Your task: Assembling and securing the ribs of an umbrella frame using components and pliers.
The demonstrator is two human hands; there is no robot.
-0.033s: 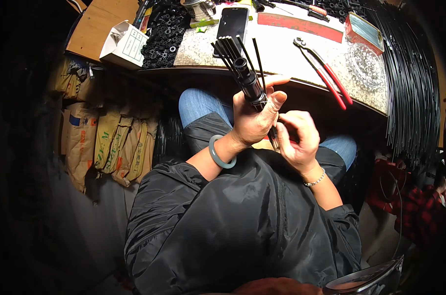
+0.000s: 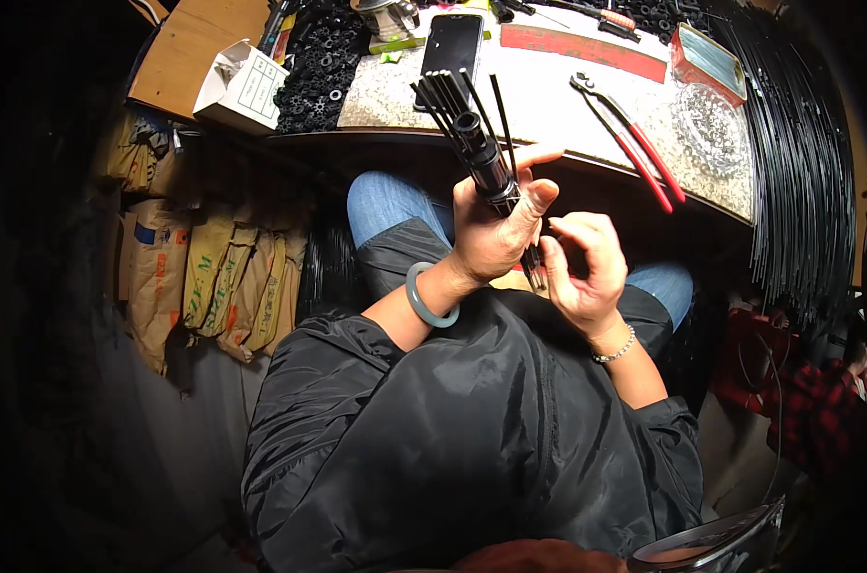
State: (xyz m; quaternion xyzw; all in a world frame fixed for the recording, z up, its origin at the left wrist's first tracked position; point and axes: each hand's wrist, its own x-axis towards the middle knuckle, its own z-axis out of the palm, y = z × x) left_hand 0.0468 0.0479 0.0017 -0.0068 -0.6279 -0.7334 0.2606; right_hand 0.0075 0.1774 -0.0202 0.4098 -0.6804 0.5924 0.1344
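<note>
My left hand (image 2: 491,224) is closed round a black umbrella frame (image 2: 491,175), its thumb and forefinger sticking up. The frame tilts away from me: thin ribs fan out past a hollow central tube at its far end, and its near end points down at my lap. Just right of that near end, my right hand (image 2: 589,267) is curled with thumb and forefinger close together. Whatever is pinched there is too small to make out. Red-handled pliers (image 2: 629,143) lie on the worktable (image 2: 548,100), beyond my hands.
A phone (image 2: 454,46) rests on the table. Small black parts (image 2: 323,72) are heaped by a white box (image 2: 247,88). At right are a red-sided box (image 2: 707,62), a clear bag (image 2: 710,124) and long black rods (image 2: 801,162). Sacks (image 2: 228,272) stand at left.
My right hand has shifted slightly right, away from the frame's near end. My left hand and the umbrella frame stay where they were.
</note>
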